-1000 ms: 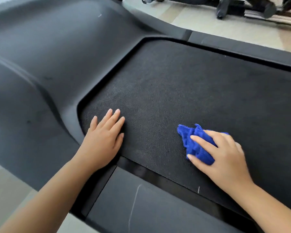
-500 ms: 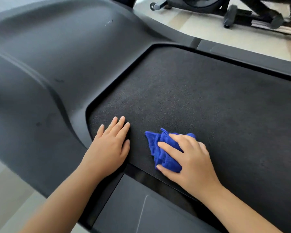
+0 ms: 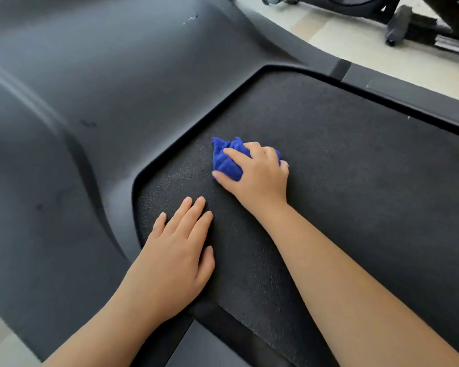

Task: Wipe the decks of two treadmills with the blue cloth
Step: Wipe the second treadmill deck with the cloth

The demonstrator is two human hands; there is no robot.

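A black textured treadmill deck (image 3: 355, 181) fills the middle and right of the head view. My right hand (image 3: 260, 176) presses a bunched blue cloth (image 3: 227, 161) onto the deck near its front left corner, fingers closed over the cloth. My left hand (image 3: 175, 250) lies flat on the deck, palm down, fingers slightly apart, holding nothing, just below and left of the cloth. Part of the cloth is hidden under my right hand.
The dark grey motor cover (image 3: 104, 88) rises on the left and behind the deck. A grey side rail (image 3: 408, 96) runs along the far edge, another rail (image 3: 204, 348) at the near edge. Black exercise equipment (image 3: 408, 25) stands on the pale floor (image 3: 355, 49) at top right.
My right hand has slid the blue cloth leftward and then farther away across the deck, toward the front corner. My left hand stayed flat in place on the deck.
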